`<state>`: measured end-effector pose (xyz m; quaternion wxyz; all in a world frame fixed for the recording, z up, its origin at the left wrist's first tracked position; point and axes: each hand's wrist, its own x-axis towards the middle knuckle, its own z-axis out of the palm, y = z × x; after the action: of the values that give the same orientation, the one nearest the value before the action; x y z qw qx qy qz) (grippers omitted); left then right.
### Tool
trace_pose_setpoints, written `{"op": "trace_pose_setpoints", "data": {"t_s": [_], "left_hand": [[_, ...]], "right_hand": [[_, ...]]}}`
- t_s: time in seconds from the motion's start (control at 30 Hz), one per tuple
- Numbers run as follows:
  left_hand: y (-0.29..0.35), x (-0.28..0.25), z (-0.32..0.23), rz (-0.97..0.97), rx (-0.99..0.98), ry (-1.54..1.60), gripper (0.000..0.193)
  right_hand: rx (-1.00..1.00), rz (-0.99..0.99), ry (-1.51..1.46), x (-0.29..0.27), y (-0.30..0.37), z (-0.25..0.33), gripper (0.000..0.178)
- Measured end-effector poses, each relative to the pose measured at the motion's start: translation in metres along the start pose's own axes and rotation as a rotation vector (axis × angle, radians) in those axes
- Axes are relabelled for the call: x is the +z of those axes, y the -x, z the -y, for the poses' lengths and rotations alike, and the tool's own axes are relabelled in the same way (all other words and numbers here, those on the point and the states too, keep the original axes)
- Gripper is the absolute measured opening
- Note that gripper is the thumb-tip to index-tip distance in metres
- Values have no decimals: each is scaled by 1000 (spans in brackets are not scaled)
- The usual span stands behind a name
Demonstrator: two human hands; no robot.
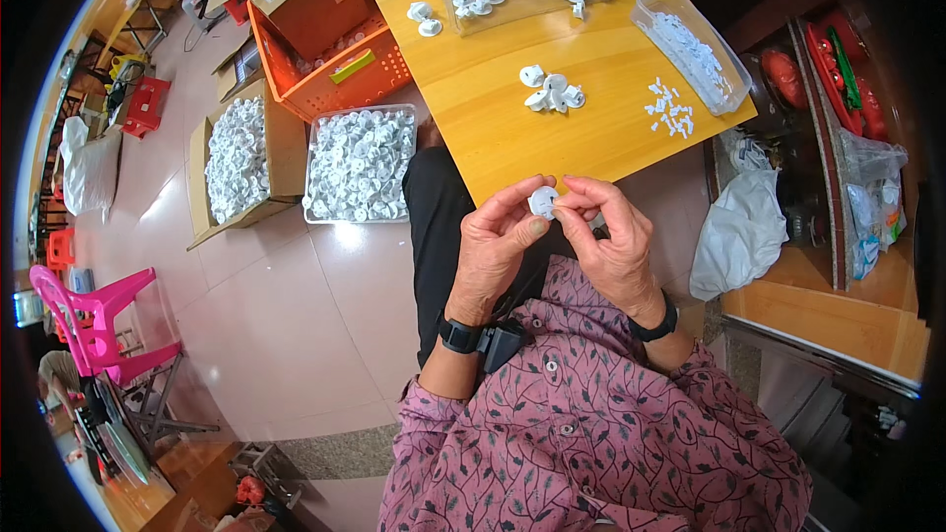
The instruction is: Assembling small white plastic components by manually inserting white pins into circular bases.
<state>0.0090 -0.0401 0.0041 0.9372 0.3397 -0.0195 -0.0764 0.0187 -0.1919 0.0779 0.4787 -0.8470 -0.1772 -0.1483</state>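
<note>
Between my two hands, just off the table's near edge, is a small round white plastic part [542, 201]. My left hand [501, 236] pinches its left side between thumb and fingers. The thumb and forefinger of my right hand [609, 227] close on its right side; whether they also hold a smaller piece is too small to tell. A little group of similar white parts [554, 96] lies on the yellow table [473, 128] beyond my hands. To its right are scattered tiny white pieces [670, 110], beside a clear tray [741, 89] with more of them.
A clear bin [449, 15] of white parts stands at the table's far side. On the floor to the left are a filled clear tub [414, 118], a cardboard box [284, 138] and an orange crate [340, 74]. A pink chair [94, 310] stands farther left; shelves [823, 158] are at right.
</note>
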Motion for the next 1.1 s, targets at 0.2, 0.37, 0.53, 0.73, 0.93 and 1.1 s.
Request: {"op": "trace_pose_setpoints", "data": {"t_s": [0.2, 0.37, 0.53, 0.73, 0.93, 1.1], "left_hand": [[0, 0, 0, 21, -6, -4, 49], [2, 1, -1, 27, -12, -56, 47], [2, 1, -1, 30, -5, -76, 46], [3, 4, -4, 12, -18, -114, 44], [4, 4, -9, 2, -20, -253, 43], [5, 6, -19, 70, 36, -409, 40]], "right_hand": [[-43, -9, 0, 0, -1, -2, 30], [-60, -19, 13, -1, -1, -3, 30], [-81, -14, 30, -1, 1, -6, 31], [-134, 4, 56, -1, 1, -8, 31], [-317, 49, 194, -7, -6, -3, 32], [-299, 125, 211, -11, -6, -1, 32]]}}
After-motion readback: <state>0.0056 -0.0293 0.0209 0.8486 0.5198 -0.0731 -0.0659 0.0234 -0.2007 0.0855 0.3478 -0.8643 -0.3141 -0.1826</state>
